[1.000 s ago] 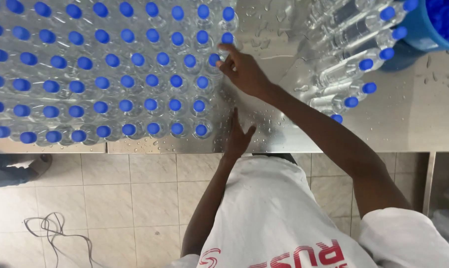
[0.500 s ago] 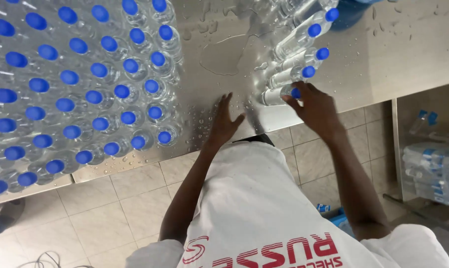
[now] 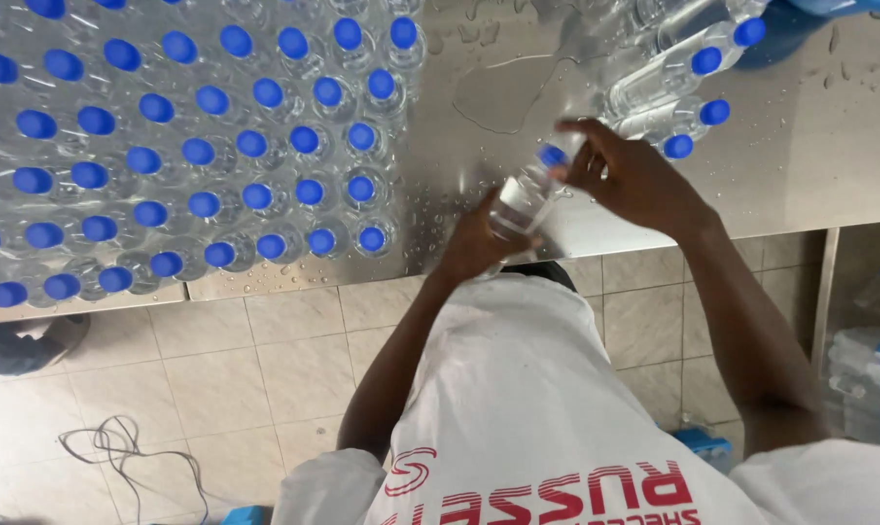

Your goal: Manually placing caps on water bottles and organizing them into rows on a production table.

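Between our two hands, above the wet steel table (image 3: 829, 146), we hold one clear bottle (image 3: 523, 194) tilted: our left hand (image 3: 474, 238) cups its base, our right hand (image 3: 634, 175) grasps near the blue cap (image 3: 553, 156). We judge it mid-transfer from the lying bottles (image 3: 673, 78); next it needs standing upright beside the standing rows (image 3: 197, 146).

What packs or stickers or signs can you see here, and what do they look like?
Shrink-wrapped pack of bottles: on the floor at the right edge, clear plastic bundle, blue caps inside.
Lettering on the white shirt: bottom centre, red letters with a red swirl.
Clear bottle held in both hands: blue cap, no label visible.
No signs or screens.
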